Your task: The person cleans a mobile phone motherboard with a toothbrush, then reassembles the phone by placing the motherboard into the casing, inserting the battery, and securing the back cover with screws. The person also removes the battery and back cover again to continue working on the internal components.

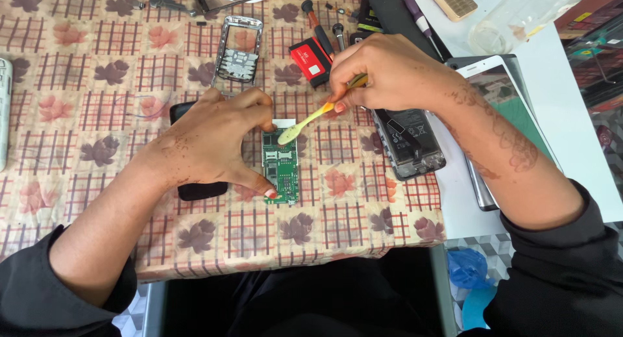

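Table (97, 103) crowded: open phone body (409, 142) just right of work, keypad frame (239, 48) and red battery (311, 61) behind. Front edge near; board could slide off toward lap. Left hand (207, 142) pinching green circuit board (280, 163) by its ends, mid-table. Right hand (389, 71) pinching yellow toothbrush (311, 118), bristles on board's top. Hard scrubbing likely to lift parts.

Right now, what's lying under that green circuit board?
The green circuit board lies on the patterned tablecloth, pinned by the left hand. The right hand touches a yellow brush on top. Whatever is beneath is covered.
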